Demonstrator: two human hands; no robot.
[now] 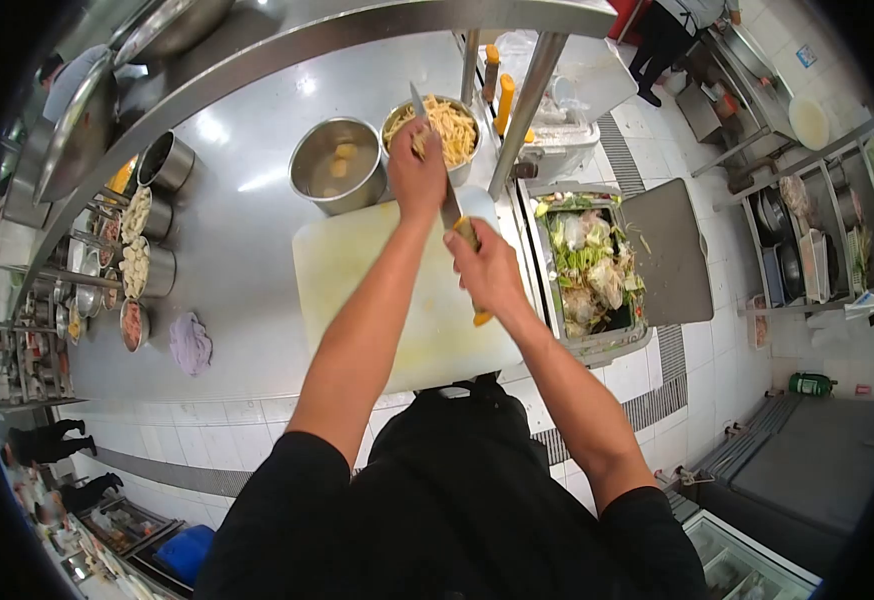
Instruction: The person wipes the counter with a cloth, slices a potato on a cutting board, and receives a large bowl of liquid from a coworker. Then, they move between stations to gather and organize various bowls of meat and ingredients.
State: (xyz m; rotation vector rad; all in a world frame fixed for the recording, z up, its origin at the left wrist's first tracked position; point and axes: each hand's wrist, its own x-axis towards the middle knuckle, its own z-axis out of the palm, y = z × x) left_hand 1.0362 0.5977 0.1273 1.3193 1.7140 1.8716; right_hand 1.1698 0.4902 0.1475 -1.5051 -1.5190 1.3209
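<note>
My right hand (487, 268) is wrapped round the yellow handle of a long kitchen knife (451, 203), its blade pointing up and away from me. Close against the blade, my left hand (419, 168) is closed at the near edge of a metal pot full of pale yellow strips (454, 127). A few such strips show at its fingers, which are partly hidden. Below both hands lies a pale cutting board (357, 275). To the left of the strips stands a metal pot (307, 180) holding liquid and a few yellow chunks (341, 160).
A grey bin (597, 350) of vegetable scraps stands right of the table, its lid (672, 250) beside it. A metal rail (357, 30) crosses above the table. At left are a lilac cloth (191, 345) and several food containers. Another person (662, 45) stands far right.
</note>
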